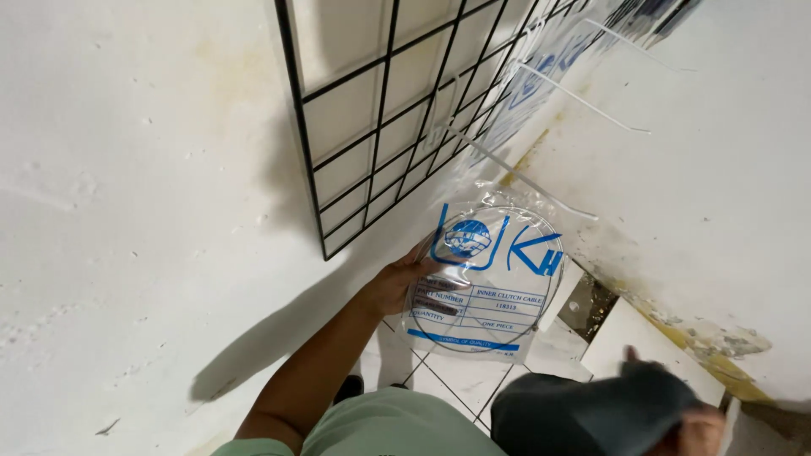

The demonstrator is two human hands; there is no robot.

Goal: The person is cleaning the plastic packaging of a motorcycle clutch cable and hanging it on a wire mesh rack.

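Note:
My left hand [395, 285] grips the left edge of a clear plastic bag [490, 283] with blue printing and a coil of thin cable inside. I hold the bag up against the white wall, just under a long white wire hook [517, 175] that sticks out from a black wire grid panel [302, 127]. At the bottom right, my right hand [699, 434] is closed on a dark grey fabric bag [591, 412]. Only its fingers show behind the fabric.
A second white hook [583, 99] juts from the grid higher up, with more blue-printed bags [541, 67] hanging behind it. White floor tiles [473, 380] lie below. The wall base [718, 338] on the right is stained and crumbling.

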